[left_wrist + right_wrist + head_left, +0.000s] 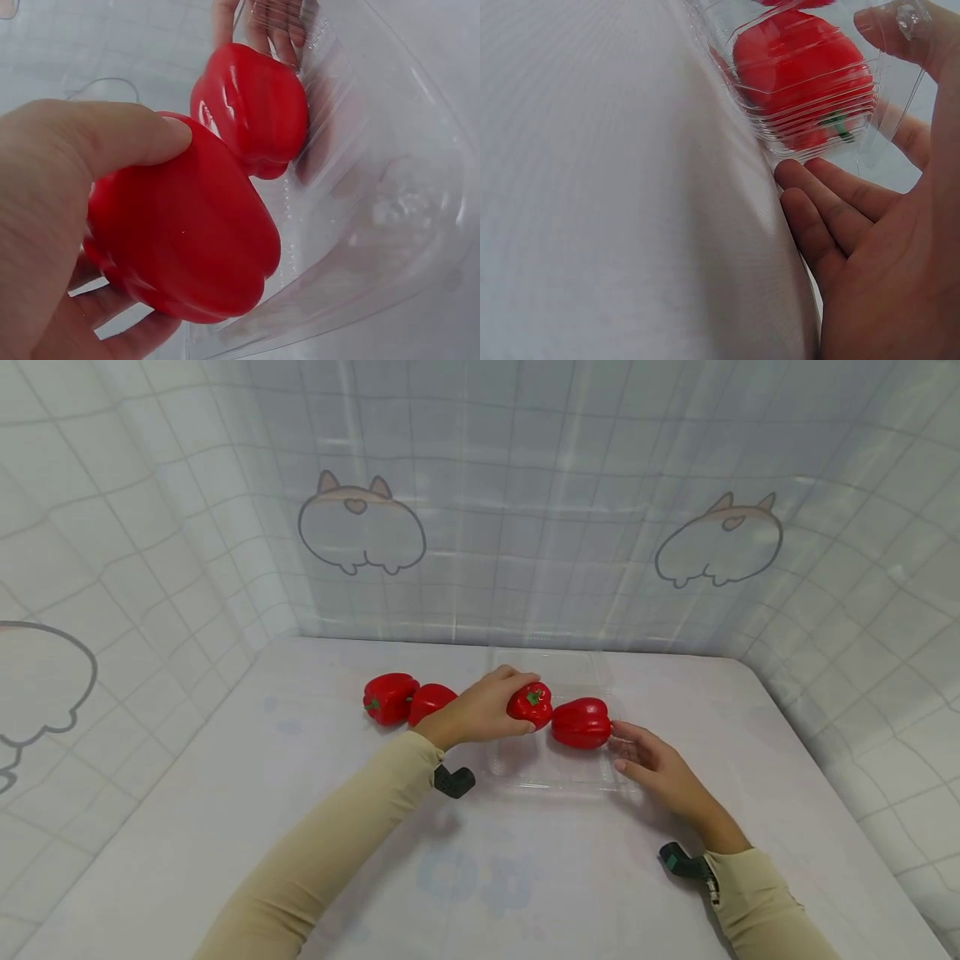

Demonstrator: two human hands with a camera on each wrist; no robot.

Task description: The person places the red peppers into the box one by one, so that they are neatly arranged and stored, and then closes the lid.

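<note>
My left hand (pixel 480 708) grips a red bell pepper (pixel 530 707) with a green stem, thumb on one side and fingers on the other. It holds the pepper at the left part of a clear plastic container (pixel 551 786). A second bell pepper (pixel 581 723) lies on its side within the container, at the right end. In the right wrist view its green stem (pixel 840 126) shows through the ribbed wall. My right hand (pixel 666 777) is at the container's right wall, its fingers loosely extended beside it and the thumb near the rim.
Two more red bell peppers, one at the far left (pixel 391 699) and one partly behind my left wrist (pixel 431 700), sit left of the container. The container's clear lid (pixel 551 667) extends toward the back wall. Grid-patterned curtains (pixel 480 527) enclose the white table (pixel 465 868).
</note>
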